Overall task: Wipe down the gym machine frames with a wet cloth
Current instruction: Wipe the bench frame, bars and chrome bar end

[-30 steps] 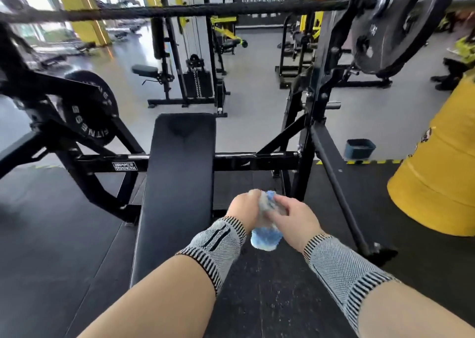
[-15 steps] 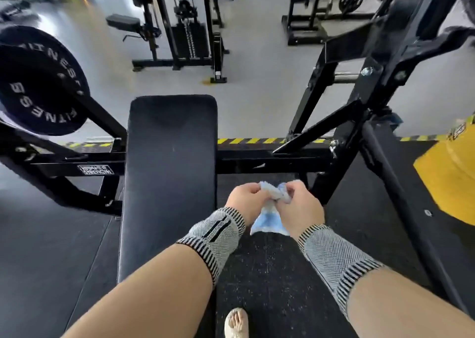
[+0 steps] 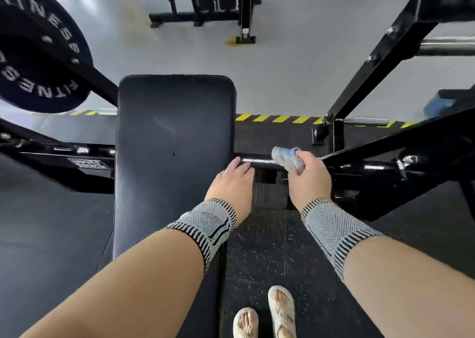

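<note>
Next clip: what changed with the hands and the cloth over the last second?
The left hand let go of the cloth and now lies open at the bench edge. The right hand alone grips the cloth, carried forward onto the crossbar. The view tipped downward. Bench and frame stayed put.

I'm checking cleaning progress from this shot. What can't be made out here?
- Head view: whether the cloth is wet; too blurred.
- The crossbar under the cloth, hidden by it and the right hand.
- The frame label: too small.
- The weight plate: cut off at the left edge.
</note>
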Demonstrator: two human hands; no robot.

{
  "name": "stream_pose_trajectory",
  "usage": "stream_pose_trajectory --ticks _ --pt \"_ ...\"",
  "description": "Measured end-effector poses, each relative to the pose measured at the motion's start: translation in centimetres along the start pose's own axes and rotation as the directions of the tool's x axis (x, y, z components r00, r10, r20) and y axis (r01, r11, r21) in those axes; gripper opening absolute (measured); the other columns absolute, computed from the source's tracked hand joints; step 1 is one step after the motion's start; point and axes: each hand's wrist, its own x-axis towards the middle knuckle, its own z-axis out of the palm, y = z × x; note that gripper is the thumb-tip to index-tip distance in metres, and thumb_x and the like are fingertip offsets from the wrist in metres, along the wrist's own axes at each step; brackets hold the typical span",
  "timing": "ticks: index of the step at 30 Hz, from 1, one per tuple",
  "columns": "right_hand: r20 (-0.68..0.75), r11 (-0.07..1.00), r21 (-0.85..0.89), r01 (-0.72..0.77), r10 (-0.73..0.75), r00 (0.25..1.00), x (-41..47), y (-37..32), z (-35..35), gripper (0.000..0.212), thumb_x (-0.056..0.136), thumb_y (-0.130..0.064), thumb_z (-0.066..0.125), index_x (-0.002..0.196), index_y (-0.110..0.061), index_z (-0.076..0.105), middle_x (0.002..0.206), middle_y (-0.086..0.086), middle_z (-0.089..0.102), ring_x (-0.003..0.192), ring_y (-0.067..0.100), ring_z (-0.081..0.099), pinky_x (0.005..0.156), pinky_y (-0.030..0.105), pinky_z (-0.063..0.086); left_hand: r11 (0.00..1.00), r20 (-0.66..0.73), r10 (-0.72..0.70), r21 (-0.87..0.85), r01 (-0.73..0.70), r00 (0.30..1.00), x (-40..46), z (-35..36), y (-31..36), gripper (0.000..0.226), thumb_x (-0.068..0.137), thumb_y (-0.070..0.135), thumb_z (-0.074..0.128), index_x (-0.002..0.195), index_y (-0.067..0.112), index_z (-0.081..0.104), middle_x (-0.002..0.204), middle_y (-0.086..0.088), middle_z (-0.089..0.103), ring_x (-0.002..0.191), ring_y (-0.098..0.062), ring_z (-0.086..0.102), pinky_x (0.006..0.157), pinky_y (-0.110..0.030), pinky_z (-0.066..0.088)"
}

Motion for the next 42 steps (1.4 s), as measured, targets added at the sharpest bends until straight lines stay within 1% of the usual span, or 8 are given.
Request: stream_pose_trajectory --ticks 5,8,12,19,21,27,35,42 --pt "0.435 0.774 -0.396 0.495 -0.316 0.843 4.2 -0.8 5.1 0.027 0.09 -0.014 0.047 0.113 -0.023 0.057 0.118 0.002 0.054 0.115 0.028 0.039 0.095 0.036 0.04 0.956 0.036 0.051 0.286 -0.06 0.998 3.2 0.0 -1.4 0.062 0.094 0.024 0.043 0.149 0.007 0.022 0.159 -0.003 0.014 0.148 -0.024 -0.005 0.115 -0.044 0.019" --pt "0.518 0.697 -0.485 0.528 -0.257 0.816 4.8 -0.3 5.0 0.029 0.088 -0.017 0.052 0.115 -0.024 0.056 0.125 0.0 0.045 0.122 0.028 0.029 0.091 0.038 0.045 0.927 0.039 0.051 0.369 -0.062 0.998 3.9 0.5 -2.1 0.061 0.092 0.028 0.043 0.147 0.008 0.028 0.156 -0.003 0.022 0.147 -0.024 0.001 0.111 -0.044 0.018" --pt "0.388 0.511 -0.734 0.447 -0.224 0.894 4.5 1.6 1.2 0.027 0.093 -0.024 0.047 0.117 -0.021 0.058 0.122 0.001 0.05 0.115 0.027 0.037 0.091 0.038 0.035 0.883 0.128 0.071 0.453 -0.122 0.989 3.6 1.3 -3.2 0.062 0.092 0.029 0.041 0.148 0.006 0.028 0.152 -0.003 0.028 0.146 -0.03 -0.006 0.113 -0.048 0.008" --pt "0.554 0.634 -0.367 0.681 -0.439 0.707 5.2 -2.6 6.8 0.032 0.096 -0.02 0.044 0.125 -0.011 0.052 0.13 0.01 0.044 0.122 0.028 0.035 0.098 0.035 0.031 0.925 0.116 0.054 0.368 -0.093 0.992 4.0 2.0 -2.6 0.062 0.09 0.028 0.041 0.148 0.011 0.029 0.156 -0.003 0.017 0.145 -0.025 -0.011 0.114 -0.051 -0.002" --pt "0.589 0.594 -0.387 0.705 -0.429 0.685 5.4 -2.6 7.1 0.039 0.095 -0.029 0.048 0.129 -0.011 0.048 0.132 0.009 0.041 0.125 0.03 0.032 0.098 0.037 0.033 0.929 0.113 0.061 0.356 -0.098 0.992 4.1 1.9 -2.6 0.06 0.089 0.026 0.041 0.146 0.012 0.03 0.156 -0.002 0.019 0.145 -0.024 -0.011 0.114 -0.052 -0.002" --pt "0.398 0.511 -0.735 0.445 -0.207 0.894 4.2 1.7 2.5 0.038 0.092 -0.018 0.042 0.13 -0.014 0.043 0.127 0.009 0.044 0.112 0.03 0.041 0.094 0.04 0.034 0.9 0.148 0.072 0.416 -0.128 0.986 4.1 1.9 -3.0 0.062 0.088 0.023 0.041 0.147 0.008 0.03 0.157 -0.006 0.019 0.144 -0.028 -0.013 0.113 -0.053 0.0" --pt "0.494 0.53 -0.576 0.622 -0.38 0.782 4.1 -3.5 8.7 0.039 0.097 -0.025 0.036 0.135 -0.017 0.04 0.136 0.01 0.039 0.128 0.032 0.031 0.102 0.046 0.03 0.942 0.114 0.098 0.311 -0.129 0.989 4.3 2.0 -3.2 0.051 0.085 0.026 0.045 0.136 0.02 0.046 0.153 0.0 0.024 0.145 -0.022 -0.01 0.113 -0.053 -0.004" --pt "0.353 0.415 -0.805 0.424 -0.239 0.905 4.7 2.5 3.1 0.037 0.094 -0.017 0.035 0.129 -0.01 0.042 0.122 0.008 0.047 0.111 0.027 0.043 0.092 0.037 0.034 0.94 0.125 0.088 0.318 -0.124 0.988 4.4 2.2 -3.2 0.055 0.083 0.023 0.048 0.137 0.017 0.04 0.154 -0.003 0.024 0.145 -0.023 -0.012 0.113 -0.054 -0.002"
